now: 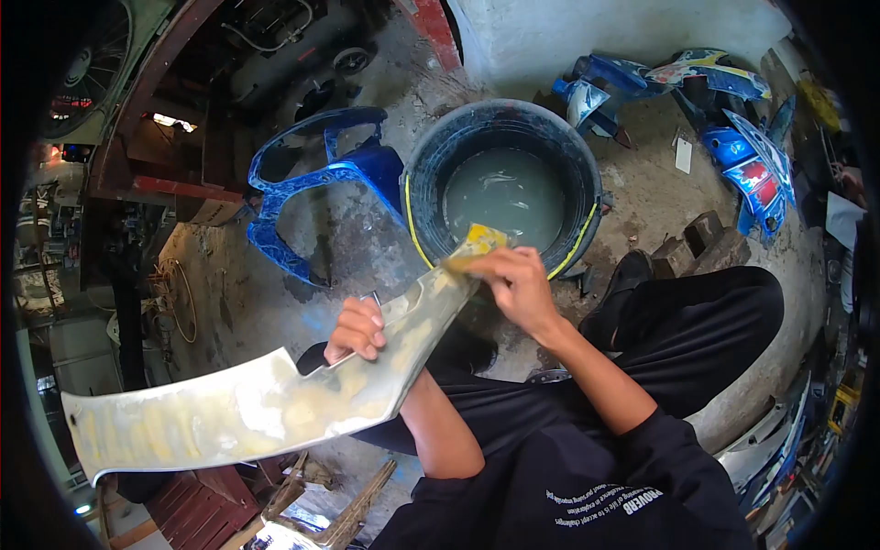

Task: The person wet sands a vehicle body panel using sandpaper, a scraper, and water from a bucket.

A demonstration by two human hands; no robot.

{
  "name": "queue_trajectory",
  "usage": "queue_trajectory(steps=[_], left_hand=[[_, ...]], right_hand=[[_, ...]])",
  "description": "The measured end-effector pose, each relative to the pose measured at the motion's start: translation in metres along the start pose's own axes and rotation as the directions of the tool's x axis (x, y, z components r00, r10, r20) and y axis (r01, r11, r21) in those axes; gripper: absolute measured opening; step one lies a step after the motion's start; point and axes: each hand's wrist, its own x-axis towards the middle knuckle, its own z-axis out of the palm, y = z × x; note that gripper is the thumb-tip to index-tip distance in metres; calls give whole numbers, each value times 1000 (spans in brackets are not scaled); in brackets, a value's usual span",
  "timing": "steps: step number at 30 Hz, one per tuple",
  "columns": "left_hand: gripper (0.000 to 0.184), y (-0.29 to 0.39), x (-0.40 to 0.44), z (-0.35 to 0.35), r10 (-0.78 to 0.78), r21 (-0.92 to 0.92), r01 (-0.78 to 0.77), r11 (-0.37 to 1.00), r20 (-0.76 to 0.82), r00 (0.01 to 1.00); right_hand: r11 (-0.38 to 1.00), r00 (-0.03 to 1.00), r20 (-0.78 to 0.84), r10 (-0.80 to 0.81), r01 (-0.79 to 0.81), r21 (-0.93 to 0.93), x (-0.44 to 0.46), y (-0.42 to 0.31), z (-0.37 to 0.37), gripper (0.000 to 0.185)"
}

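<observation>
A long, curved motorcycle body panel [266,408], patchy white, grey and pale yellow, stretches from the lower left to a yellow tip near the bucket. My left hand [356,330] is closed around its notched upper edge, the forearm passing beneath. Near the narrow end, my right hand [518,286] has its fingers pressed on the surface over a small brownish piece that looks like sandpaper [460,265], mostly hidden by the fingers. Just beyond that end stands a black bucket [420,151] with cloudy grey water [504,197] inside.
A blue fairing frame [275,174] lies on the concrete floor left of the bucket. Several blue painted panels [733,151] rest by the wall at right, with hollow blocks [701,243] near my foot. Wooden pieces [353,513] lie at the lower left.
</observation>
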Motion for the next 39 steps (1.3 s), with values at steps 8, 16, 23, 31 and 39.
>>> queue_trajectory(steps=[8, 16, 23, 31, 39], left_hand=[[32, 1, 0, -6, -32, -78, 33, 996, 13, 999], [32, 3, -1, -12, -1, -102, -5, 995, -60, 998], [31, 0, 1, -7, 10, -106, -9, 994, 13, 1000], [30, 0, 0, -6, 30, -71, -24, 997, 75, 997], [29, 2, 0, -8, 16, -71, -14, 997, 27, 1000]], right_hand=[[978, 996, -72, -54, 38, -205, 8, -13, 7, 26], [994, 998, 0, -70, 70, -82, 0, -6, -7, 29], [979, 997, -83, -9, -8, -202, 11, 6, -8, 26], [957, 999, -43, -28, 14, -288, 2, 8, -11, 27], [985, 999, -13, -31, 28, -173, 3, 3, -11, 28]])
